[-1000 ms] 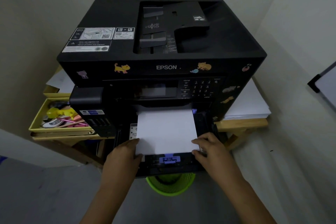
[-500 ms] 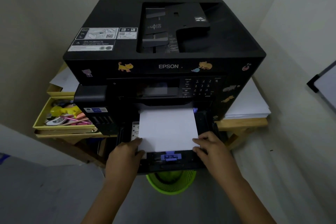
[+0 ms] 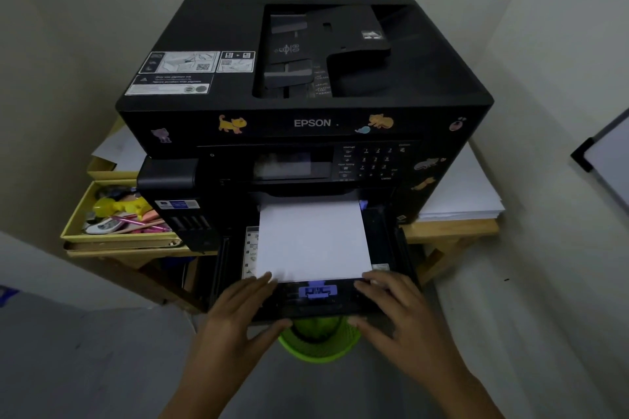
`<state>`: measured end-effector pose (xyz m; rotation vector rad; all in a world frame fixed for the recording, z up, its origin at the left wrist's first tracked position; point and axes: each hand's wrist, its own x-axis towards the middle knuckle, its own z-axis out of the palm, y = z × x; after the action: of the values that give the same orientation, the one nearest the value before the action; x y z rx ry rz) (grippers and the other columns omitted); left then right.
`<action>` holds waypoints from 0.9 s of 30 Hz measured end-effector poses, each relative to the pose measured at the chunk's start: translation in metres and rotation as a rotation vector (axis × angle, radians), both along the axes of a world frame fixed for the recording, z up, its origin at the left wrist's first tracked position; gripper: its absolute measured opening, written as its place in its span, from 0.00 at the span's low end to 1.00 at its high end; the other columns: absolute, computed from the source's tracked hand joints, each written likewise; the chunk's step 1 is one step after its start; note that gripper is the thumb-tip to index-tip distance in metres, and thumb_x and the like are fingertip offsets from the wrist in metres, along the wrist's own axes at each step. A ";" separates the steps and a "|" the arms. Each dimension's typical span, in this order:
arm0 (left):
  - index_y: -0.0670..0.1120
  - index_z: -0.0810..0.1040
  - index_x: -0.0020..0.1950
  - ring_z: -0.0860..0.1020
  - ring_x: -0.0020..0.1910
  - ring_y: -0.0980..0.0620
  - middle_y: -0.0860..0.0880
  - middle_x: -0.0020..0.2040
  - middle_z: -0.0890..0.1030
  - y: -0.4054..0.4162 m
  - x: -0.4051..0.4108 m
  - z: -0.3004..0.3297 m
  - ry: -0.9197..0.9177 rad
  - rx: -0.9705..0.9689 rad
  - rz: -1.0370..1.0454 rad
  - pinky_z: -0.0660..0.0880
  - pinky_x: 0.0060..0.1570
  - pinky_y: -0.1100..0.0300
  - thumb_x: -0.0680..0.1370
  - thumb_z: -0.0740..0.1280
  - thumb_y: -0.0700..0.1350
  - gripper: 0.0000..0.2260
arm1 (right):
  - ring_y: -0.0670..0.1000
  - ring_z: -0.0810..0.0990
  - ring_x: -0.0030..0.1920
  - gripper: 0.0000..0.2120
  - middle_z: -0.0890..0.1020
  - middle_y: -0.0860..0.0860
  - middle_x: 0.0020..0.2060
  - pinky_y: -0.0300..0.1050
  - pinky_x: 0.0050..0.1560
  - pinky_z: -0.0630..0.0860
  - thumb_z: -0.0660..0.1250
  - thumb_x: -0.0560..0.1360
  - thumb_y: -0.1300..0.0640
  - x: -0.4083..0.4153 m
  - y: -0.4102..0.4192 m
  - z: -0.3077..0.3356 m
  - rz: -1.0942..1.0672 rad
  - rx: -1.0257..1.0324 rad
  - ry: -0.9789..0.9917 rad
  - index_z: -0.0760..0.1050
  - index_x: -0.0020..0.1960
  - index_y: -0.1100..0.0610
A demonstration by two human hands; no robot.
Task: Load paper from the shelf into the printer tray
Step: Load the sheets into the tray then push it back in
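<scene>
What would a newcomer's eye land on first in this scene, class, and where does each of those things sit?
First, the big black Epson printer dotted with cartoon animal stickers, filling the middle on a wooden shelf. Next, the bright white stack of paper lying in the pulled-out black tray at its front, with the left hand and right hand spread at the tray's near corners. Below the tray, a lime-green mesh basket peeks out.

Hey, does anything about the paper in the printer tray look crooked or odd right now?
Nothing stands out. The white paper lies flat and square in the pulled-out tray, its near edge just behind the purple guide. The left hand and right hand rest on the tray's front corners.
</scene>
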<state>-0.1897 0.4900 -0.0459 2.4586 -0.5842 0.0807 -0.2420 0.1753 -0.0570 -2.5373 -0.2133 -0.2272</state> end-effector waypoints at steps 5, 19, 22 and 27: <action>0.51 0.82 0.67 0.78 0.68 0.52 0.57 0.68 0.79 0.002 -0.006 -0.021 -0.120 -0.038 -0.060 0.67 0.74 0.55 0.79 0.66 0.55 0.18 | 0.50 0.80 0.63 0.16 0.83 0.47 0.61 0.47 0.64 0.75 0.66 0.83 0.48 -0.007 -0.001 -0.015 0.038 -0.043 -0.189 0.83 0.68 0.52; 0.51 0.83 0.66 0.75 0.72 0.50 0.57 0.66 0.82 0.009 0.018 -0.037 -0.127 -0.100 -0.021 0.62 0.77 0.44 0.79 0.66 0.54 0.18 | 0.47 0.75 0.75 0.17 0.80 0.45 0.71 0.51 0.78 0.67 0.64 0.85 0.52 0.017 -0.001 -0.041 0.109 0.003 -0.267 0.80 0.71 0.53; 0.53 0.82 0.67 0.75 0.72 0.51 0.58 0.66 0.82 0.007 0.031 -0.038 -0.093 -0.090 -0.009 0.61 0.77 0.45 0.79 0.66 0.54 0.18 | 0.48 0.77 0.73 0.17 0.82 0.46 0.69 0.52 0.77 0.68 0.65 0.84 0.52 0.033 -0.003 -0.043 0.095 0.025 -0.299 0.82 0.69 0.54; 0.54 0.83 0.66 0.78 0.69 0.53 0.59 0.64 0.83 0.001 0.052 -0.036 -0.097 -0.092 0.006 0.63 0.76 0.47 0.79 0.67 0.56 0.18 | 0.47 0.76 0.74 0.17 0.81 0.45 0.69 0.52 0.78 0.66 0.63 0.85 0.51 0.054 -0.010 -0.043 0.105 0.028 -0.290 0.82 0.70 0.52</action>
<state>-0.1378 0.4913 -0.0814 2.3776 -0.6015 0.2256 -0.1883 0.1653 -0.0996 -2.4486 -0.4506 -0.5524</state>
